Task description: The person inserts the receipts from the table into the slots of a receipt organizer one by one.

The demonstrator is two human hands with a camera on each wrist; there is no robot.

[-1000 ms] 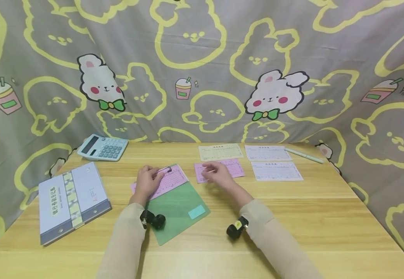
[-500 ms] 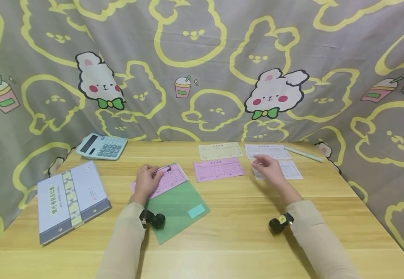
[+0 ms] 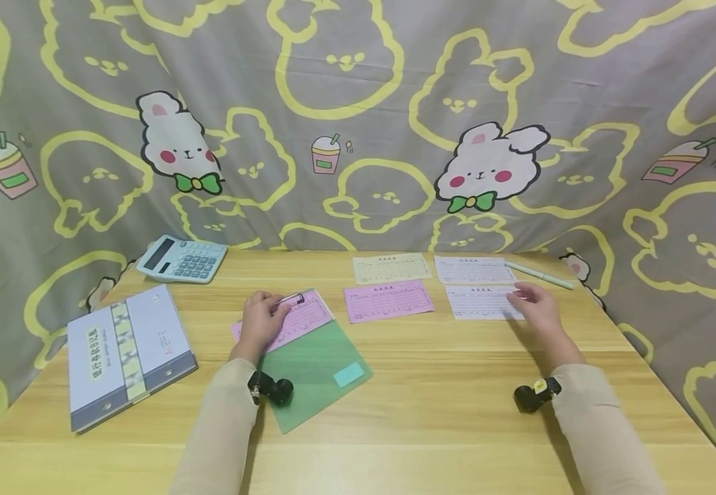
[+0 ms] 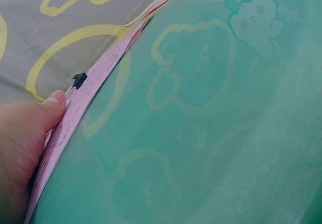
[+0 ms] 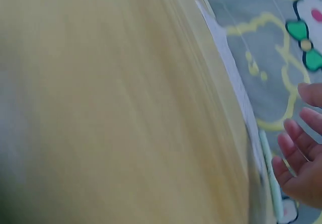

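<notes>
In the head view, my left hand (image 3: pixel 260 323) holds the top of a translucent green clipboard (image 3: pixel 311 381), its thumb on the pink slip (image 3: pixel 299 321) near the black-ended clip (image 3: pixel 296 299). The left wrist view shows the thumb by the black clip end (image 4: pixel 79 79); the other fingers are hidden there. My right hand (image 3: pixel 539 309) is over the right end of the nearer white slip (image 3: pixel 480 302), fingers loosely bent and holding nothing. In the right wrist view its fingers are apart, beside the pale green pen (image 5: pixel 271 178). Whether it touches the slip I cannot tell.
Another pink slip (image 3: pixel 389 301), a yellow slip (image 3: pixel 392 269) and a second white slip (image 3: pixel 474 270) lie flat at the back of the wooden table (image 3: pixel 432 440). A blue calculator (image 3: pixel 183 260) and a thick ledger (image 3: pixel 129 357) are at the left. A patterned curtain (image 3: pixel 358 82) hangs behind.
My right hand has moved right, from above the loose pink slip, across the nearer white slip, to that slip's right end. The left hand has stayed on the clipboard. The slips have not moved.
</notes>
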